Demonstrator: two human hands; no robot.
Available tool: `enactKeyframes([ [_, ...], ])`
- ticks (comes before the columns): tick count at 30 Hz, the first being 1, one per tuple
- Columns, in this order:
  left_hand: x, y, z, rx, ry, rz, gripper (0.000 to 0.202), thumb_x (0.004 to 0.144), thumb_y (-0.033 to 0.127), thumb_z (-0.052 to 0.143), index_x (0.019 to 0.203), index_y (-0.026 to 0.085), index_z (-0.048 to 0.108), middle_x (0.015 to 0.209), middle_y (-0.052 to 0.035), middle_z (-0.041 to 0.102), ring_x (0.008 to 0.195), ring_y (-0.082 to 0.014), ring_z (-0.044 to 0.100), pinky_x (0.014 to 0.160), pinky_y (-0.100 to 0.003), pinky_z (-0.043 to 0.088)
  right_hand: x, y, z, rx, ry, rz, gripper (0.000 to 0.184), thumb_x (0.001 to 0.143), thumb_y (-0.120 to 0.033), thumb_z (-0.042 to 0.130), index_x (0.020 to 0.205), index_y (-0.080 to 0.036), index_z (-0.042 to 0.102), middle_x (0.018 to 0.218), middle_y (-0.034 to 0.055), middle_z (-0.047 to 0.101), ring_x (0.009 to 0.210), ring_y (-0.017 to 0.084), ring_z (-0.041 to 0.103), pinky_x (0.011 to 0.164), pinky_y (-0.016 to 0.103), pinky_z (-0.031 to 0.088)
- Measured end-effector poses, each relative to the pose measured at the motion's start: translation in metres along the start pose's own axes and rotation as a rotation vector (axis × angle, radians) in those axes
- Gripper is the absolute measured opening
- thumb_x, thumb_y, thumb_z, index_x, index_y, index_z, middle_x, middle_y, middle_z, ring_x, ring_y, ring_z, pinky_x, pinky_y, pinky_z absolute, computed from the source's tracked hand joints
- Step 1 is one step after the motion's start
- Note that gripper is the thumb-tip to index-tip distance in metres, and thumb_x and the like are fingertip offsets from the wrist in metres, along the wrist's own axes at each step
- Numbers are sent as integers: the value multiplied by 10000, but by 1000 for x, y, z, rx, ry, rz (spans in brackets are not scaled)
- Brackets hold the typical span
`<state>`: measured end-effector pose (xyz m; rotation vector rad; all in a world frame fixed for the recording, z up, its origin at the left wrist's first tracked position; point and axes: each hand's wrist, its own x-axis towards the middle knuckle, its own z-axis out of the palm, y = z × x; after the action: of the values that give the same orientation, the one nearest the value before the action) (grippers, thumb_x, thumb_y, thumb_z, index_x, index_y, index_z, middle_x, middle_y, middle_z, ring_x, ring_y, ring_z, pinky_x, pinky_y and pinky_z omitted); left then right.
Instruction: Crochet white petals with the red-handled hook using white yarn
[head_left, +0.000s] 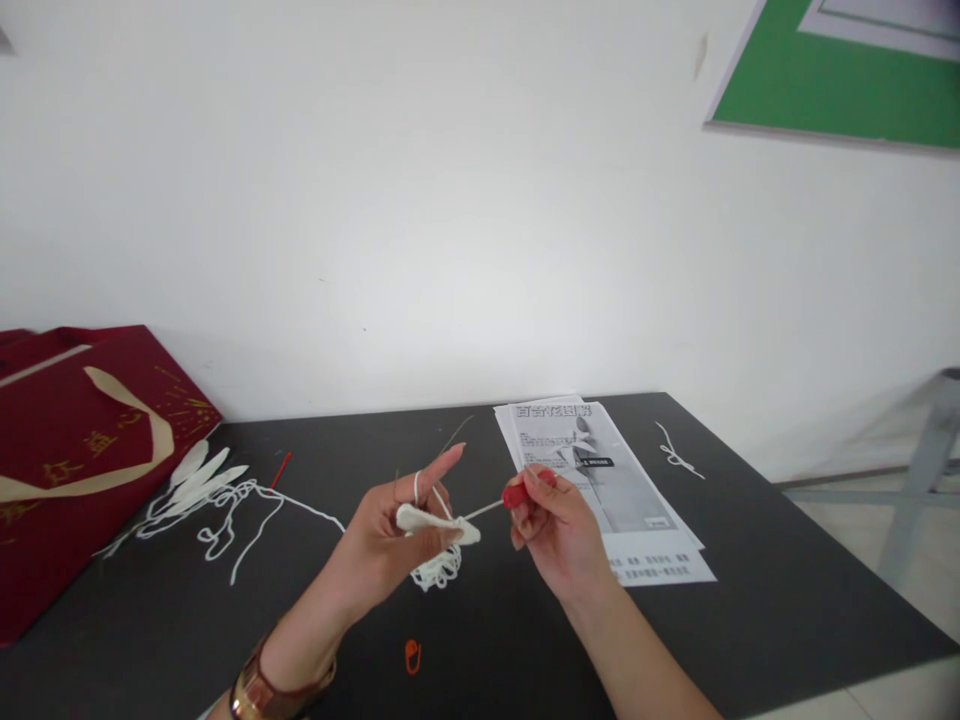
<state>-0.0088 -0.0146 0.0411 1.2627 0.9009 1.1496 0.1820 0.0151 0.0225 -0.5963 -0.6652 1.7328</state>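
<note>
My left hand (401,535) pinches a small white crocheted piece (431,520) between thumb and fingers, its index finger stretched out with white yarn looped round it. In my right hand (551,525) is a crochet hook (517,495) with a red handle. Its thin metal shaft points left and meets the crocheted piece; the hook's tip is hidden in the stitches. A loose bundle of white yarn (437,568) lies just below the piece, partly behind my left hand. Near the front of the table sits an orange stitch marker (412,656).
Printed sheets (645,540) lie behind my right hand on the black table (750,600). At left are white petal-shaped pieces (199,480), tangled yarn (225,525), a thin red stick (281,470) and a dark red bag (90,430). A short yarn scrap (679,458) rests at right.
</note>
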Motion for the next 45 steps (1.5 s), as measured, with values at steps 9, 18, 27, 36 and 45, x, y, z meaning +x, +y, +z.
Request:
enactKeyframes([
  [9, 3, -21, 19, 124, 247, 312, 528, 807, 167, 688, 1275, 392, 591, 689, 43, 518, 684, -115, 467, 659, -232, 420, 2, 12, 2, 122, 82, 142, 219, 676, -262, 826, 782, -98, 729, 540, -16, 657, 416, 46, 556, 402, 127, 535],
  [18, 5, -36, 12, 220, 276, 275, 502, 816, 228, 668, 1302, 321, 582, 771, 23, 541, 653, -113, 492, 617, -231, 441, -5, 14, 10, -106, 99, -99, 228, 750, -343, 768, 805, -127, 719, 577, -5, 675, 457, 72, 599, 464, 156, 547],
  [27, 7, -19, 26, -14, 445, 52, 547, 737, 241, 759, 1267, 225, 623, 644, 63, 525, 543, -78, 407, 538, -207, 379, -20, 24, 6, -828, 8, -646, 172, 866, -170, 614, 986, -230, 722, 801, 54, 739, 660, 175, 693, 614, 289, 590],
  [36, 6, -10, 19, -531, 276, -30, 663, 690, 105, 762, 1315, 218, 571, 676, 54, 531, 663, -104, 533, 707, -246, 421, -20, 23, -5, -1010, -382, -917, 511, 830, -3, 558, 1246, -293, 622, 1066, 104, 702, 914, 233, 669, 738, 353, 576],
  [45, 4, 1, 3, -508, 38, -40, 691, 696, 79, 732, 1349, 191, 535, 691, 18, 564, 646, -117, 513, 627, -250, 379, -12, 12, 3, -451, -214, -483, 105, 840, -225, 670, 896, -226, 759, 811, 52, 701, 646, 171, 666, 533, 285, 582],
])
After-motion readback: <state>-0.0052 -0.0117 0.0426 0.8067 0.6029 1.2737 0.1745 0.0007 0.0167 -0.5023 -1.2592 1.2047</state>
